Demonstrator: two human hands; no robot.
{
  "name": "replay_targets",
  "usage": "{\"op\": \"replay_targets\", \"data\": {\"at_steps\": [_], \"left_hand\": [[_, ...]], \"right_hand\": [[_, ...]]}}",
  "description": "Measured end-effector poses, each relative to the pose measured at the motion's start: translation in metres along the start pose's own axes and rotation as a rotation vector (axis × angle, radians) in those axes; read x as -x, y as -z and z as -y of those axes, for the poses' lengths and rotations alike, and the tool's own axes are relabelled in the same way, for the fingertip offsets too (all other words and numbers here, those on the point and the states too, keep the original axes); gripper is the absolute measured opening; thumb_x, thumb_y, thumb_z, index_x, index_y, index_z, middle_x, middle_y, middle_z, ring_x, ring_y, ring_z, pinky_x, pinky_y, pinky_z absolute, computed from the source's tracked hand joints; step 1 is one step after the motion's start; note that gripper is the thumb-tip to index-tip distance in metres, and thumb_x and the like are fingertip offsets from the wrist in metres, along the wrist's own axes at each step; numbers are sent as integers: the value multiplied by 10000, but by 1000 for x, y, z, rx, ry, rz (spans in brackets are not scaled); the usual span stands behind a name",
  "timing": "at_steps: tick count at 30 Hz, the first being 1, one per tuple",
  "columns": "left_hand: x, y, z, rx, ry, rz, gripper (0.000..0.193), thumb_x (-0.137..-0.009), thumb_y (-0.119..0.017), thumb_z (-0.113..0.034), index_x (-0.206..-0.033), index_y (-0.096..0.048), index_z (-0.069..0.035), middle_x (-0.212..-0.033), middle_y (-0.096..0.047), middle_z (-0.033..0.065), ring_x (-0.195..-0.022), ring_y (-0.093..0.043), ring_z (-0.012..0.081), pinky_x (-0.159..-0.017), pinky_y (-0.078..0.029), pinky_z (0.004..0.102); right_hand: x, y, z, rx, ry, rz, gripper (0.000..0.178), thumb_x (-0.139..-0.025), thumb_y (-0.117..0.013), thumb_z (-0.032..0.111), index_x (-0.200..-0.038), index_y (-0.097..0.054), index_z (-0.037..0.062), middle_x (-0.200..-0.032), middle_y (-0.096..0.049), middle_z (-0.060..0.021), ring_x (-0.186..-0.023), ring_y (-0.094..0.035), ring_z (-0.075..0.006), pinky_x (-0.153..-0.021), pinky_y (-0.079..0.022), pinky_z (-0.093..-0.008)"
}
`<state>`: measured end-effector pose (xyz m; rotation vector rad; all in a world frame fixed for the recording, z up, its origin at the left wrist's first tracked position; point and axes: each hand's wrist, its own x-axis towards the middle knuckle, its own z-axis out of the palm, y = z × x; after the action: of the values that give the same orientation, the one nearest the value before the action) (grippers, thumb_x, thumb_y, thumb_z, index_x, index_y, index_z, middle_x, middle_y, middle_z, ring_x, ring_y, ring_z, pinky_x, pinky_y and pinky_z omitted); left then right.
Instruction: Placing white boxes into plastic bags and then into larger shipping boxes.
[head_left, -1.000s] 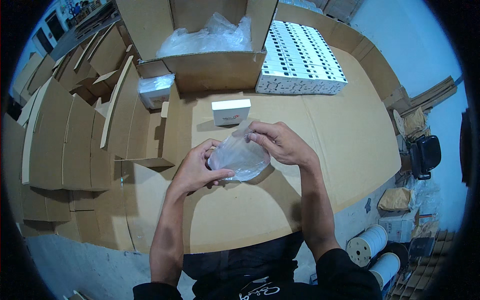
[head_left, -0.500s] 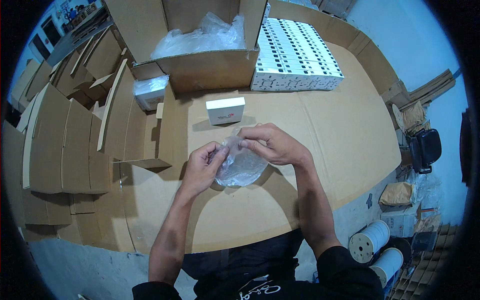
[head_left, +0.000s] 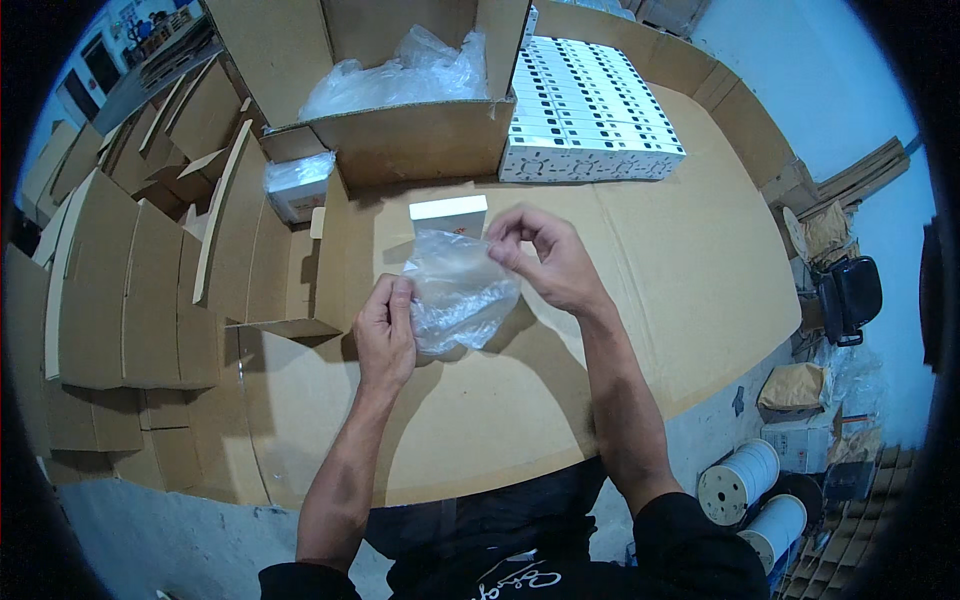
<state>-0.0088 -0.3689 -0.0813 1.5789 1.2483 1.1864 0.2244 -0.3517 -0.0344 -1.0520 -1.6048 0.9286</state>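
Observation:
A clear plastic bag [head_left: 462, 300] is stretched between my two hands above the cardboard-covered table. My left hand [head_left: 385, 330] grips its left side, thumb laid along the film. At the upper right corner, my right hand [head_left: 545, 258] pinches the bag's edge between thumb and fingertips. Just beyond the bag stands a small white box [head_left: 448, 211], its lower front partly hidden behind the film.
An open carton [head_left: 420, 140] holding a heap of clear bags [head_left: 405, 75] stands at the back. Right of it are rows of white boxes [head_left: 590, 160]. A smaller open carton [head_left: 290, 260] at left contains a film-wrapped white box [head_left: 300, 187]. Brown cartons [head_left: 95, 290] crowd the far left.
The bag, bunched up before, is now spread wider and flatter. My right hand has moved up and slightly right; my left hand has shifted a little left.

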Motion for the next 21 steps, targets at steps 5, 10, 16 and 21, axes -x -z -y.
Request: {"op": "replay_targets", "data": {"at_steps": [5,10,16,21], "left_hand": [[1,-4,0,100,-30,-237,354,-1103,-471,-300,-885,-568,-38,-682,-487,-32,-601,-448,56,-523,-379,268],[2,-6,0,145,-23,-272,352,-1106,-463,-310,-895,-552,-43,-692,-487,-31,-601,-458,54,-521,-379,252],[3,-11,6,105,-59,-273,351,-1109,-456,-307,-895,-540,-42,-696,-483,-23,-602,-456,59,-529,-384,252],[-6,-5,24,-1,-204,-415,357,-1111,-450,-303,-898,-530,-28,-735,-495,-5,-605,-449,63,-534,-380,250]], "right_hand": [[18,-9,2,-78,-191,-158,356,-896,-797,213,-1034,-515,46,-813,-563,6,-797,-582,-93,-695,-490,-262],[75,-67,4,94,-378,-233,294,-908,-784,207,-992,-590,2,-801,-613,-15,-677,-581,-82,-605,-486,-246],[67,-75,8,-175,-575,-167,187,-982,-682,157,-923,-696,-20,-749,-682,-22,-602,-572,-59,-557,-478,-224],[69,-59,7,-235,-662,-94,174,-1005,-643,156,-939,-690,1,-770,-686,-23,-629,-579,-46,-515,-458,-208]]}}
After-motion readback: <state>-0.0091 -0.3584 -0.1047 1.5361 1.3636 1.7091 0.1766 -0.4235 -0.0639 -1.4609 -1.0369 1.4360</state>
